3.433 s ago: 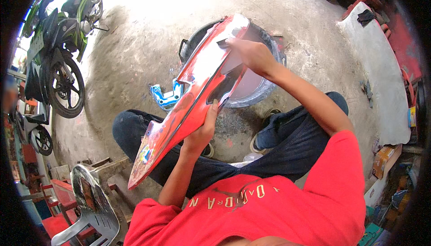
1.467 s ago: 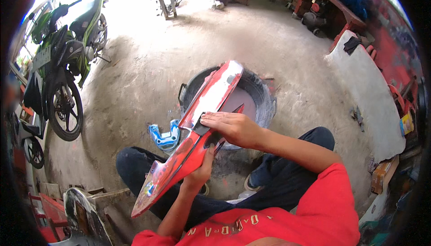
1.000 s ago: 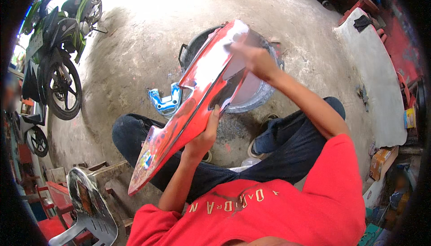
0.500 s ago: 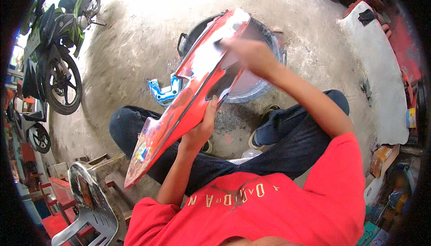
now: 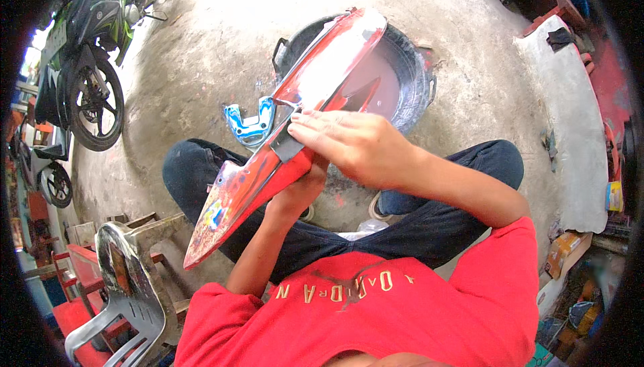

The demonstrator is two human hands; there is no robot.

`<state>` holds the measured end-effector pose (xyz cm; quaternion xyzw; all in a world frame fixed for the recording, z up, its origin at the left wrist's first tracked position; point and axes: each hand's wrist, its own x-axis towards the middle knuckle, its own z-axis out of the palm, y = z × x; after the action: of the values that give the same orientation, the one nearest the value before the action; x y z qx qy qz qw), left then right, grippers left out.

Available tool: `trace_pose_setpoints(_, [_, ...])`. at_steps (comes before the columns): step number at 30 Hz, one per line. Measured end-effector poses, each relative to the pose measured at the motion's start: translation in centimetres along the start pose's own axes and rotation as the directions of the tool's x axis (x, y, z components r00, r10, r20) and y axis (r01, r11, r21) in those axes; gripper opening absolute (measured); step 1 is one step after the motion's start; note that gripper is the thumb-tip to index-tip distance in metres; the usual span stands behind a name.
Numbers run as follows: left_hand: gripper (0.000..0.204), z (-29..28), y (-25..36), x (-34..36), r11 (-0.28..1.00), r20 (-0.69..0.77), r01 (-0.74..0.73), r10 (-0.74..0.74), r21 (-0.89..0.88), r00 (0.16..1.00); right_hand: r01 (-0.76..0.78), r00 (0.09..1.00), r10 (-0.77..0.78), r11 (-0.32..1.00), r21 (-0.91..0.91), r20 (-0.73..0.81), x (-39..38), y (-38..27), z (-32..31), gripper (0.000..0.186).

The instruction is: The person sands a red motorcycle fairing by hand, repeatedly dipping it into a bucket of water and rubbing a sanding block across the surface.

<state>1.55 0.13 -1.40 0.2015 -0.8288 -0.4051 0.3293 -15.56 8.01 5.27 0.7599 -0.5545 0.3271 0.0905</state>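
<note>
Head view: red-white panel (image 5: pixel 260 166) slants over the lap, far end above the tub (image 5: pixel 417 89); left hand (image 5: pixel 300 189) is curled on its near edge, fingertips hidden, and right hand (image 5: pixel 362 144) holds the dark pad (image 5: pixel 287 146) flat on it under nearly straight fingers. Blue-white part (image 5: pixel 249 126) sits on the floor just beside the tub. Writing: pale capitals across the red shirt (image 5: pixel 376 320), carton (image 5: pixel 569 250) print at right too small to read.

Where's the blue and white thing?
In the head view, the blue piece sits left of centre, between the tub and left knee, beside the red panel.
</note>
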Motion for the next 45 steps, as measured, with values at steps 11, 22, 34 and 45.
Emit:
trace_pose_setpoints(11, [0.02, -0.7, 1.1, 1.1, 0.991, -0.021, -0.126, 0.127, 0.037, 0.992, -0.001, 0.99, -0.009, 0.997, 0.071, 0.14, 1.5, 6.5, 1.1, 0.043])
trace_pose_setpoints(22, [0.027, -1.2, 0.4, 0.5, 0.916, 0.042, -0.217, 0.216, 0.336, 0.975, -0.262, 0.928, 0.325, 0.918, -0.297, 0.185, -1.8, 15.5, 1.2, 0.042])
trace_pose_setpoints(34, [0.024, -1.3, 0.9, 1.0, 0.89, 0.003, 0.349, -0.364, -0.293, 0.931, -0.802, 0.333, 0.867, 0.467, -0.373, 0.371, -19.6, 26.0, 13.9, 0.026])
trace_pose_setpoints(45, [0.036, -1.3, 2.4, 2.4, 0.93, -0.001, 0.251, -0.261, -0.267, 0.965, -0.972, 0.177, 0.717, 0.237, 0.003, 0.674, -24.6, 24.2, 27.6, 0.028])
